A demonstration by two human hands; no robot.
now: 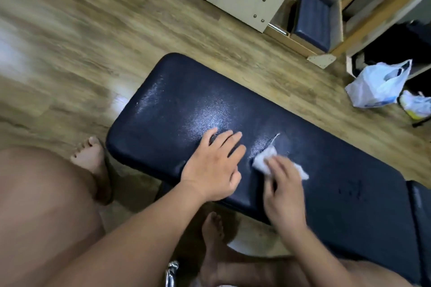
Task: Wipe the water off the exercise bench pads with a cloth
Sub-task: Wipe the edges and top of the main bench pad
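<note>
My left hand [211, 166] lies flat on the dark bench pad [338, 205], fingers spread. Just beside it, my right hand [284, 193] presses the white cloth [264, 159] down with straight fingers. Farther along, water [155, 91] shines on the pad.

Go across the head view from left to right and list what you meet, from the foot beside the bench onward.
Bare foot on the floor → left hand flat on the bench pad → white cloth pressed under the right hand → plastic bag on the floor.
</note>
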